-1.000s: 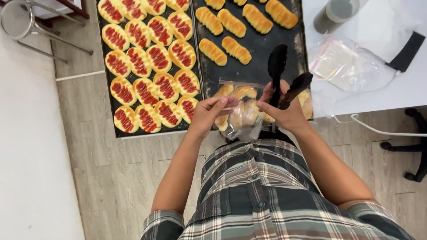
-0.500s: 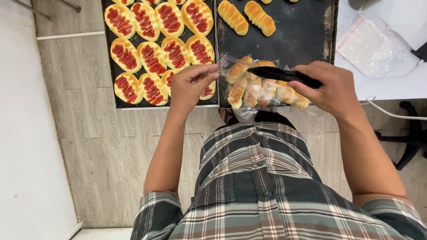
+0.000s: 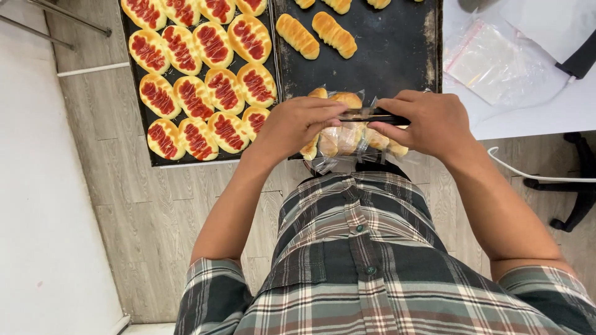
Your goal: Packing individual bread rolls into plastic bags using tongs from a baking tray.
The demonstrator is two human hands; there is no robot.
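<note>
Clear plastic bag [image 3: 347, 139], centre of frame, filled with several golden bread rolls; I count it packed, with its top edge gathered between my two hands.

Left hand [image 3: 298, 124]: fingers pinched on the bag's upper left edge, grasping the plastic.

Right hand [image 3: 428, 121]: closed around black tongs [image 3: 372, 116] lying flat across the bag's mouth, fingertips also pressing the plastic there. I cannot tell whether the mouth is sealed.

Dark baking tray [image 3: 397, 56], upper centre: mostly bare, with two plain rolls [image 3: 316, 34] near its top and a few more cut off by the upper edge; I judge these not yet bagged.

Second tray [image 3: 133, 130], upper left: rows of red-topped buns [image 3: 198, 62], untouched by either hand.

Empty plastic bags [image 3: 496, 59], upper right, on a white table [image 3: 546, 115].

Judgement: one bag filled, closing under way; the leftover rolls and all the buns are unpacked.
</note>
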